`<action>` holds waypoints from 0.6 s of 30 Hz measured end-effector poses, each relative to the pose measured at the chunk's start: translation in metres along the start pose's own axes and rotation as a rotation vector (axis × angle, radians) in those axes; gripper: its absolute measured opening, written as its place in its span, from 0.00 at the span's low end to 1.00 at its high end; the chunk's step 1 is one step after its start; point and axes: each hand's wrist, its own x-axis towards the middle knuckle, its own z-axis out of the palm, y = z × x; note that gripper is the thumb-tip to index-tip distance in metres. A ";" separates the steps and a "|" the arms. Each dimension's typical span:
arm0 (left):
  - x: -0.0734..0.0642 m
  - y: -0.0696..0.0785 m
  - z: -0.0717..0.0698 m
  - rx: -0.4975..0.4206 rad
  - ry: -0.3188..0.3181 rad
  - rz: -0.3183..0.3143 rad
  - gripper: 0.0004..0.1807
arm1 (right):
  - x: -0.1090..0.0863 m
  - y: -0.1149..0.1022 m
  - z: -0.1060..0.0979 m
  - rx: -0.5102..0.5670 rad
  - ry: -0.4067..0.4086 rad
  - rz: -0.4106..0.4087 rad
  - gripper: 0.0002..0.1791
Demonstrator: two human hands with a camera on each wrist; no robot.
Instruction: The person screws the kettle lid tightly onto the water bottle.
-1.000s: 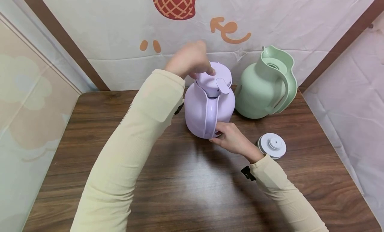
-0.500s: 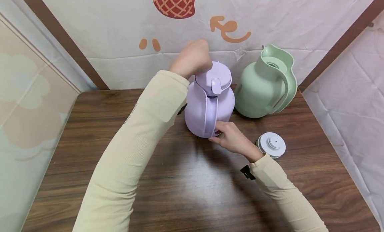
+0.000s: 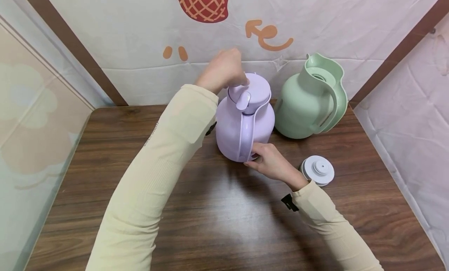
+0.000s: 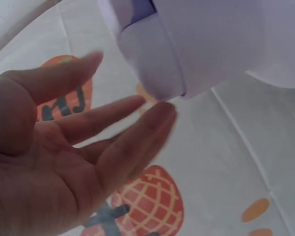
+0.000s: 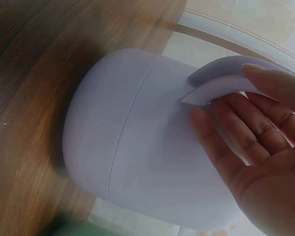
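Note:
A lilac thermos jug (image 3: 228,127) stands upright on the table, its handle facing me. Its round lid (image 3: 257,86) is seated in the neck, the small lever (image 3: 243,101) pointing toward me and slightly left. My left hand (image 3: 224,70) is at the lid's left side; in the left wrist view its fingers are spread and loosely bent, fingertips right at the lid's edge and thumb away from it. With my right hand (image 3: 270,160) I hold the lower handle, fingers (image 5: 241,125) passed through it and thumb on its outer side.
A green jug (image 3: 301,103) without a lid stands right of the lilac one, close beside it. A pale grey round stopper (image 3: 318,169) lies nearer, by my right wrist. Printed cloth (image 3: 140,80) hangs behind the wooden table (image 3: 217,224).
The lid's lever has swung from right of the handle to left of it as the lid turned. My left hand closed over the lid, then loosened. My right hand stayed on the handle.

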 end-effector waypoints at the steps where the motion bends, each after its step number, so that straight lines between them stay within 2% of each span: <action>1: -0.002 0.000 0.000 -0.005 -0.013 -0.010 0.17 | 0.000 0.000 0.000 0.001 -0.001 0.000 0.13; 6: -0.010 0.003 0.001 0.006 -0.055 -0.017 0.30 | -0.001 0.003 0.000 -0.004 -0.001 0.002 0.12; 13: -0.011 0.007 0.006 0.066 -0.045 0.017 0.29 | -0.001 0.003 0.000 -0.004 -0.003 0.003 0.12; 18: -0.007 0.005 0.005 0.056 -0.061 0.010 0.29 | -0.001 0.003 0.001 0.005 -0.003 -0.003 0.12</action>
